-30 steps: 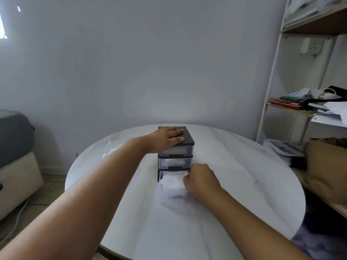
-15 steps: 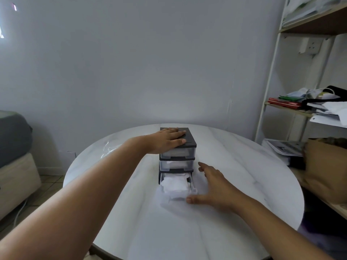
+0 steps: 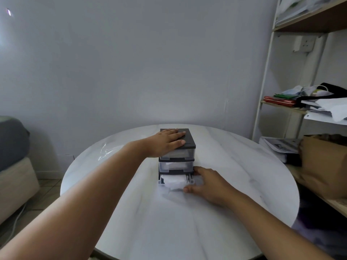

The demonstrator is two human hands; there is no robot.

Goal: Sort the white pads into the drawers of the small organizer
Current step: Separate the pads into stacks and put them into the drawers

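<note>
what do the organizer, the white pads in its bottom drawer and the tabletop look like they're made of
Organizer: plastic by the look, a matte dark grey frame holding see-through, slightly frosted drawers.
White pads: soft fibre, cotton or tissue-like; they crumple and bulge, but the exact stuff is unclear.
Tabletop: glossy white with grey veins and a sheen, so marble or a marble-look surface.

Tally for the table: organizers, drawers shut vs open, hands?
Organizer: 1
Shut drawers: 2, top drawer, middle drawer
Open drawers: 1, bottom drawer
Hands: 2, left hand, right hand
Total: 6
</note>
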